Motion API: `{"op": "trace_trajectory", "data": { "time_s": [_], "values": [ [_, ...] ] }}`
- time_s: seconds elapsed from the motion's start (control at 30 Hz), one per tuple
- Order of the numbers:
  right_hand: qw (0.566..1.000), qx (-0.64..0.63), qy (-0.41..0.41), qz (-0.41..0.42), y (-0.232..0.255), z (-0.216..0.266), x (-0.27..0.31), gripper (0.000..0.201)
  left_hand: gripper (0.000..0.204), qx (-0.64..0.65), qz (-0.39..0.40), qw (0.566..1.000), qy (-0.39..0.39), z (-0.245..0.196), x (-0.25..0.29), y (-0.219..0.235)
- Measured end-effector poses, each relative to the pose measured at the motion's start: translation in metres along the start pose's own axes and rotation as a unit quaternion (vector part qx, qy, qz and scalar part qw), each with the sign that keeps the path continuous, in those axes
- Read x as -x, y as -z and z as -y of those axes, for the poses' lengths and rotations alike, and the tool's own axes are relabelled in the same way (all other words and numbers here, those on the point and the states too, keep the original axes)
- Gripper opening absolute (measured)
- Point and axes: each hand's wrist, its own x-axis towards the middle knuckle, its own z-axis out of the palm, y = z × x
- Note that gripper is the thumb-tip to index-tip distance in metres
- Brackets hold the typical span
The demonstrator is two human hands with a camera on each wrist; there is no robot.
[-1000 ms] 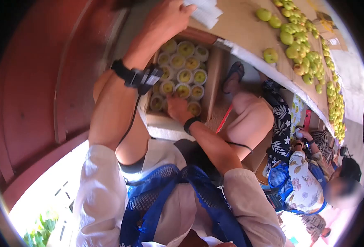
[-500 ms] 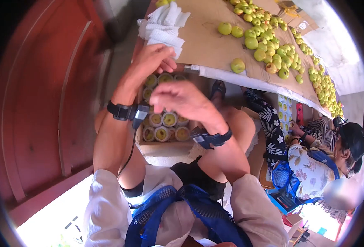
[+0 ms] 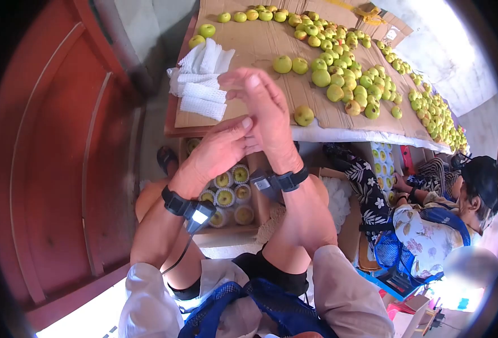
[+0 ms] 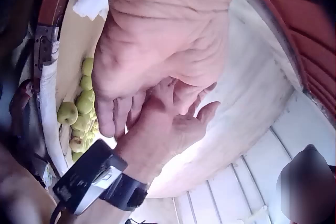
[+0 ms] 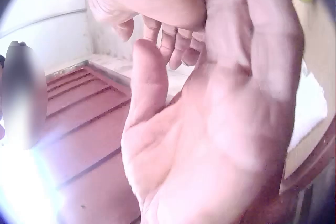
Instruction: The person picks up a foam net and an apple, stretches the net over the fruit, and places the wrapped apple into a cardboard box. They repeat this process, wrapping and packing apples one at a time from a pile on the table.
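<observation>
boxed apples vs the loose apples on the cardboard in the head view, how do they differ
The boxed apples sit in white sleeves; the loose apples are bare. The boxed apples are packed side by side; the loose apples lie scattered and clustered on cardboard. Both look mostly yellow-green.

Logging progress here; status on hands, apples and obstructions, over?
Left hand and right hand empty, close together. Netted apples in box below. Mesh sleeves on tabletop. Left hand partly hides box in head view.
</observation>
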Motion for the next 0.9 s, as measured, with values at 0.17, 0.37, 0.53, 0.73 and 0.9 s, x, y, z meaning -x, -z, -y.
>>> {"op": "trace_trajectory", "data": {
  "time_s": [0.17,0.37,0.53,0.73,0.9],
  "values": [
    [1.000,0.006,-0.019,0.021,0.007,-0.007,0.006,0.039,0.030,-0.058,-0.139,0.989,0.003,0.004,-0.008,0.005],
    [0.996,0.037,-0.086,-0.012,0.012,-0.005,0.014,0.030,0.023,-0.087,-0.197,0.977,0.008,0.008,-0.020,0.015],
    [0.993,0.119,0.019,-0.014,0.018,-0.017,0.007,0.024,0.018,-0.088,-0.227,0.970,-0.012,0.016,-0.029,0.006],
    [0.993,0.076,-0.037,-0.086,0.017,-0.006,0.008,0.029,0.016,-0.142,-0.238,0.961,-0.006,0.028,-0.030,0.012],
    [0.991,0.065,-0.023,-0.118,0.028,-0.031,0.000,0.038,0.016,-0.155,-0.269,0.950,-0.041,0.032,-0.031,0.005]
  ]
}}
